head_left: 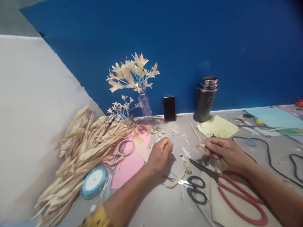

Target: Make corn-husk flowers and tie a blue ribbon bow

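My left hand (159,153) rests on the grey table as a loose fist, and I cannot see anything in it. My right hand (221,150) pinches a small pale husk piece (201,146) with a thin stick end between its fingertips. Large red-handled scissors (236,189) lie just under my right hand, and small black-handled scissors (193,186) lie between my forearms. Husk scraps (169,130) are scattered just beyond my left hand.
A pile of dried husks (80,151) lies at the left, beside a pink sheet (129,162), a tape ring (125,147) and a blue ribbon spool (94,182). At the back stand a vase of husk flowers (133,75), a phone (169,108) and a metal flask (205,99). Black cables (270,157) run at the right.
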Tool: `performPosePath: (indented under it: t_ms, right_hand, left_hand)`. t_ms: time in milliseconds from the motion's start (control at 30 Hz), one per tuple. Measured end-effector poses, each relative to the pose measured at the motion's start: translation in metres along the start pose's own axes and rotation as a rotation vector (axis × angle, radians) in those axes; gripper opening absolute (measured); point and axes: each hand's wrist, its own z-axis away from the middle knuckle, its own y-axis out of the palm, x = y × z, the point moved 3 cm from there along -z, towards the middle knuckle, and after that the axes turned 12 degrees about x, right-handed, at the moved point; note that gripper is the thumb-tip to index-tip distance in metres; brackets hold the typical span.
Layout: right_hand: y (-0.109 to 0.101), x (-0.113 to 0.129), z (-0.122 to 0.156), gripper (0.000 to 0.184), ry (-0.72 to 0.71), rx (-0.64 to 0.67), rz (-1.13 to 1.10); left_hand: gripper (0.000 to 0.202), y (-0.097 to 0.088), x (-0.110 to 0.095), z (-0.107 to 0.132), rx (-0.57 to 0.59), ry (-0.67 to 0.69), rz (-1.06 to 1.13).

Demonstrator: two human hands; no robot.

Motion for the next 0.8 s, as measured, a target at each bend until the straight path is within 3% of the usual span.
performPosePath:
  t_ms: [67,167,267,433,633,800]
  right_hand:
    - [0.006,0.001,0.001,0.053,0.027,0.052,0.009]
    - [0.016,-0.002,0.004,0.05,0.114,0.125,-0.076]
    - [0.026,0.0,0.008,0.04,0.115,0.155,-0.116]
    - [0.033,0.01,0.012,0.031,0.036,0.19,-0.038]
    - [0.034,0.008,0.011,0.032,0.027,0.129,-0.061]
    - [0.035,0.006,0.011,0.032,0.011,0.152,-0.058]
  left_hand:
    - [0.006,0.013,-0.005,0.002,0.06,0.034,0.014]
    - [0.02,0.03,-0.016,0.005,0.126,0.085,-0.003]
    - [0.015,0.04,-0.021,0.008,0.124,0.152,-0.036]
    - [0.012,0.044,-0.017,0.013,0.082,0.19,-0.148]
    - [0.004,0.045,-0.014,0.013,0.098,0.142,-0.108]
    - [0.015,0.046,-0.015,0.014,0.067,0.248,-0.033]
